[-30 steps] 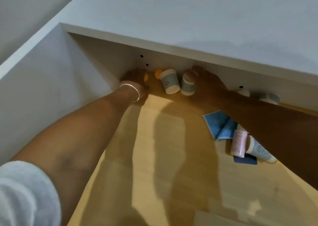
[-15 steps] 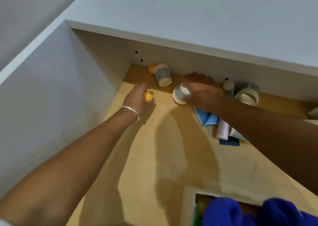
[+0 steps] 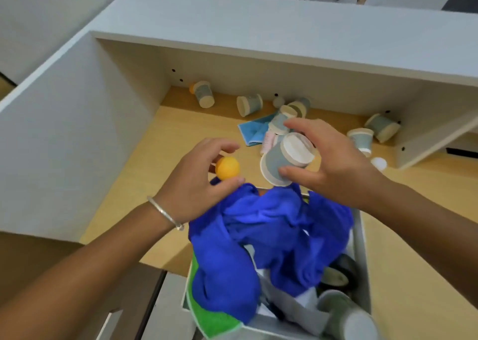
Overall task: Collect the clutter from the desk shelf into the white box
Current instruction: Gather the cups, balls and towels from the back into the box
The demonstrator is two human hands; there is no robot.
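My left hand [image 3: 191,184] pinches an orange ball [image 3: 227,168] above the far edge of the white box [image 3: 360,246]. My right hand [image 3: 333,166] grips a grey-blue paper cup [image 3: 284,158], tilted on its side, just over the box. A crumpled blue cloth [image 3: 266,236] fills the box's top, with a green cloth [image 3: 214,319] and a cup [image 3: 346,316] beside it. On the wooden shelf [image 3: 160,145] lie several more paper cups [image 3: 249,104], a second orange ball [image 3: 192,88] behind a tipped cup [image 3: 204,98], and a light blue cloth [image 3: 254,131].
White shelf walls rise at the left [image 3: 77,132] and back, with a white top board [image 3: 284,29] overhanging. A white divider [image 3: 434,138] stands at the right. A white ball [image 3: 379,163] and a pink tube [image 3: 267,140] lie on the shelf. Another person sits beyond the desk.
Both hands have drawn back from the shelf's rear to above the box, the left carrying the orange ball and the right carrying a paper cup. The box has come into view.
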